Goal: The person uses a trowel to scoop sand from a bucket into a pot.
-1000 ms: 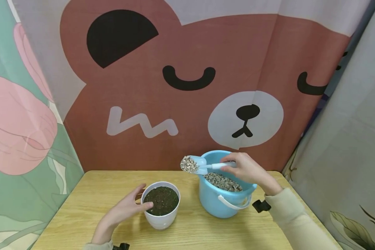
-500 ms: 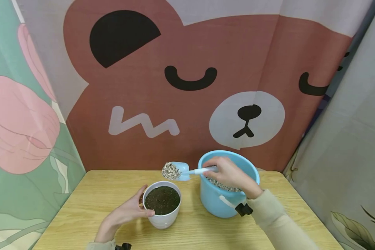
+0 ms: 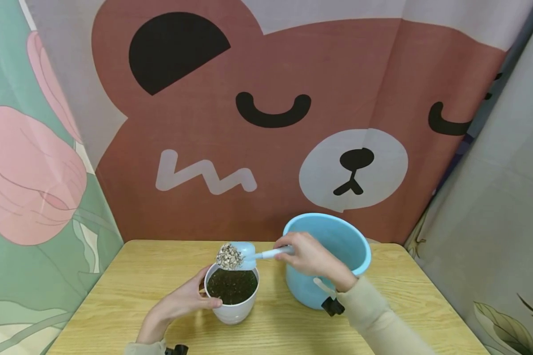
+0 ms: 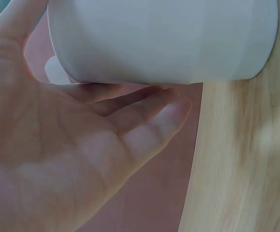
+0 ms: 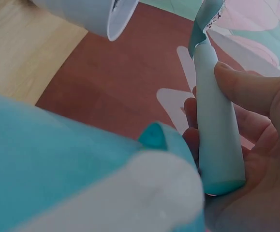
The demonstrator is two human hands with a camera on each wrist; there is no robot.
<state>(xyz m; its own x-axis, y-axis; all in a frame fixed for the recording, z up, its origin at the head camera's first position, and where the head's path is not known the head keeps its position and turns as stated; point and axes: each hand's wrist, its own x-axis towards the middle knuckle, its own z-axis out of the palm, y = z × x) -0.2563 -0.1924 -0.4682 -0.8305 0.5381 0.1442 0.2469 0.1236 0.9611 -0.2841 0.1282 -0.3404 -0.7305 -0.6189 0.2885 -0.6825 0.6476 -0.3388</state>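
Scoop (image 3: 248, 255) pinched in right hand (image 3: 308, 257) grip | left hand (image 3: 184, 301) flat against pot (image 3: 232, 308)

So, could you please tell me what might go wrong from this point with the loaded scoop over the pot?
1. The scoop is heaped with gravel and sits over the far rim of the white pot, not its middle; tipping here could scatter bits onto the table.
2. The pot's dark soil already lies near the rim, so added gravel may roll off.
3. The left hand only rests against the pot's side; a knock from the scoop could shift it.
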